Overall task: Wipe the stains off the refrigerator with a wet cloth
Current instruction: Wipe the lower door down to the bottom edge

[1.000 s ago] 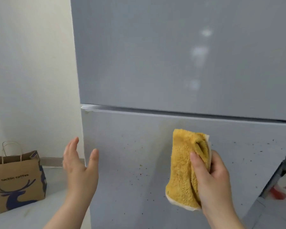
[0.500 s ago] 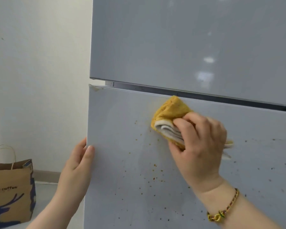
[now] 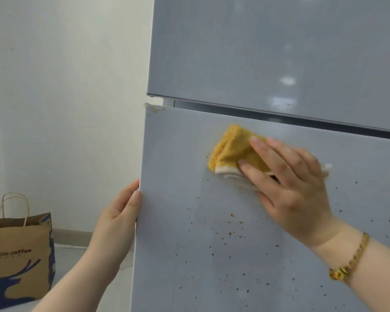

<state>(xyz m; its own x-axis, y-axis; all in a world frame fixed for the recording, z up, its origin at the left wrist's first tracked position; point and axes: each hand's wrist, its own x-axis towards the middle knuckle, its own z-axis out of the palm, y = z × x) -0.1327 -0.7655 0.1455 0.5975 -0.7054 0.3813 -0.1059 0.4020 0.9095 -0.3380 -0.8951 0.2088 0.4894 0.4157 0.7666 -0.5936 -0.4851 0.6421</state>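
A grey two-door refrigerator (image 3: 268, 52) fills the right and centre of the head view, its glossy upper door (image 3: 257, 30) separated by a dark gap from the lower door (image 3: 167, 266), whose top left corner stands slightly out from the cabinet. To the left is a plain pale wall (image 3: 65, 86), with a light floor (image 3: 77, 262) at its foot. On that floor, at the lower left edge of the view, stands a brown paper bag (image 3: 18, 255) with twisted handles, a dark blue deer print and the words "coffee" on its side. The right hand (image 3: 293, 188) lies flat against the upper part of the lower door, fingers straight and spread, pressing the cloth to the surface. The left hand (image 3: 119, 212) holds the lower door's left edge, thumb lying along the front edge and fingers reaching round behind it, where they are mostly out of sight. The cloth (image 3: 232, 149) is a folded yellow one with a white underside, sticking out up and to the left from beneath the right fingers, just below the gap between the doors. A gold beaded bracelet (image 3: 351, 260) circles the right wrist. Small brown and dark stains (image 3: 230, 233) speckle the lower door below and to the right of the cloth.
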